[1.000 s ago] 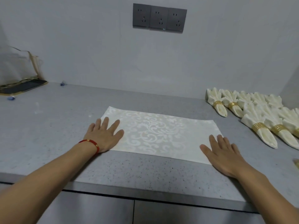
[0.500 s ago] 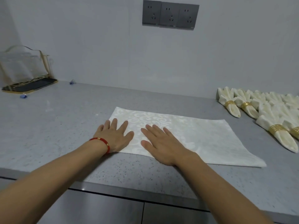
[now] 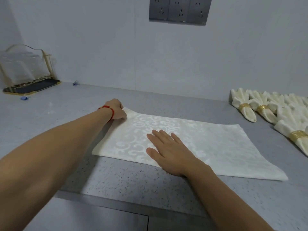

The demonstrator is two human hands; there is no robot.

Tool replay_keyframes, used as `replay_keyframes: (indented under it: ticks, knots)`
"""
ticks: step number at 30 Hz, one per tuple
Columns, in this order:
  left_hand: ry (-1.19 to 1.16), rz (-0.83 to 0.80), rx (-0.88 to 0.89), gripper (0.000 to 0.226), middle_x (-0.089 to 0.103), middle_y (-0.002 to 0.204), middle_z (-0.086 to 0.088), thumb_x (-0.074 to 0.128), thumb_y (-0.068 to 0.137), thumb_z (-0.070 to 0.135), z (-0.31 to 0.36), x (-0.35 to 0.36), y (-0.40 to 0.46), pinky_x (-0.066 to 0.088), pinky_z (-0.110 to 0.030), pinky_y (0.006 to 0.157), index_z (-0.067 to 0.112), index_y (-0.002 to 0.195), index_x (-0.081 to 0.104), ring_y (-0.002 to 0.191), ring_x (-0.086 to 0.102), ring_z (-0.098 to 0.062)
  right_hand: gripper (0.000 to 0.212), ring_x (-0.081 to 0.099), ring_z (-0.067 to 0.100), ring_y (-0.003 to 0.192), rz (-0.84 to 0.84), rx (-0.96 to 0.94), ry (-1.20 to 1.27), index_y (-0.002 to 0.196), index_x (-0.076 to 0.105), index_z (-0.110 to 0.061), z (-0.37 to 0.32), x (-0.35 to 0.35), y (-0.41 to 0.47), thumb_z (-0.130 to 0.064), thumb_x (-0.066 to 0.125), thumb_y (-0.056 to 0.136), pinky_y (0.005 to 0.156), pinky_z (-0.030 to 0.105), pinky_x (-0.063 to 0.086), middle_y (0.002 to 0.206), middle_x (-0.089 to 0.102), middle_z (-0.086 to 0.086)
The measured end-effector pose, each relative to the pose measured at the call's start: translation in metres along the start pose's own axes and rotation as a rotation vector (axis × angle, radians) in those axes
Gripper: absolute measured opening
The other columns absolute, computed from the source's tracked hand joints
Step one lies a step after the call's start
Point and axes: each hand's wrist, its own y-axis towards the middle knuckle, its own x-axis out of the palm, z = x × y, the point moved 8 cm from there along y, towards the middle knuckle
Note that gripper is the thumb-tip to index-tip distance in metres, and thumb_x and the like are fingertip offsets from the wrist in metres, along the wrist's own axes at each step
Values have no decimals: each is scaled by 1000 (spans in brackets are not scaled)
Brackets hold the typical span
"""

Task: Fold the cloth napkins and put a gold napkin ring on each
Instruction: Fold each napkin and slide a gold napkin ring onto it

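A cream napkin (image 3: 216,140) with a swirl pattern lies flat as a long rectangle on the grey counter (image 3: 50,124). My left hand (image 3: 116,110), with a red band at the wrist, pinches the napkin's far left corner, which is lifted slightly. My right hand (image 3: 168,152) presses flat with straight fingers on the napkin near its front edge, left of centre. Several folded napkins (image 3: 246,109) with gold napkin rings (image 3: 244,106) lie in rows at the right.
A clear holder on a dark gold-rimmed tray (image 3: 31,85) stands at the back left, with small blue bits (image 3: 24,97) near it. A grey socket panel (image 3: 178,10) is on the wall. The counter's front edge runs just below my forearms.
My left hand has moved from the napkin's near left corner up to its far left corner and now pinches it. My right hand stays flat on the napkin.
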Motion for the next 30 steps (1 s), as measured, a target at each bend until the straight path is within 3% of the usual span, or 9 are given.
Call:
replay_keyframes:
  ticks: [4,6,8,11,15,20,23,27,30]
  knots:
    - [-177,154,156,11,61,78,4,66,81,6,29,-17,-37,42,-26,65,15,84,63,83,61,-23,58,23,10,153,199,11,298,159,34,-25,3,-28,-5,-53,30,109,128,40,14,167,30,-5]
    - [-168,227,300,14,64,80,3,64,78,6,55,-21,-71,45,-29,67,18,83,61,79,61,-22,43,52,7,128,492,47,432,144,55,-26,13,-58,-14,-44,42,107,112,36,38,141,60,-6]
    - [-150,297,456,15,64,79,4,62,76,7,82,-17,-115,46,-33,66,20,82,58,73,58,-21,28,61,3,87,625,140,656,130,63,-33,26,-71,-20,-34,50,105,83,25,47,105,71,-7]
    - [-123,321,593,17,59,81,6,63,78,9,114,9,-176,47,-36,70,22,83,54,75,54,-19,26,55,18,56,520,245,1029,125,64,-44,34,-60,-17,-41,46,106,58,29,46,85,73,3]
    - [-180,200,552,15,54,100,11,59,87,26,121,45,-218,45,-31,85,28,101,53,95,49,-12,28,49,29,55,419,282,1073,83,79,-16,43,-52,-21,-27,55,93,62,41,39,80,70,24]
    - [149,269,473,44,52,131,7,26,95,48,99,58,-236,32,-53,107,33,126,54,122,44,-17,16,48,18,49,354,368,986,80,80,-13,57,-52,-33,-12,66,88,50,30,39,82,74,11]
    - [237,157,346,55,31,161,1,8,102,49,88,70,-232,5,-70,116,39,151,33,150,22,-26,11,45,11,43,284,385,972,82,79,-10,54,-49,-33,-10,71,89,46,26,37,61,64,0]
    - [183,126,275,66,22,166,3,-4,96,49,82,69,-228,-6,-76,111,41,152,30,155,10,-27,8,45,2,39,192,391,854,88,78,-14,54,-43,-34,-11,70,87,51,24,36,49,55,-13]
    - [251,194,252,60,29,163,3,5,97,47,79,67,-226,-3,-81,107,43,148,37,153,15,-30,8,45,5,42,169,390,800,89,76,-16,57,-41,-34,-13,70,85,54,27,36,49,54,-13]
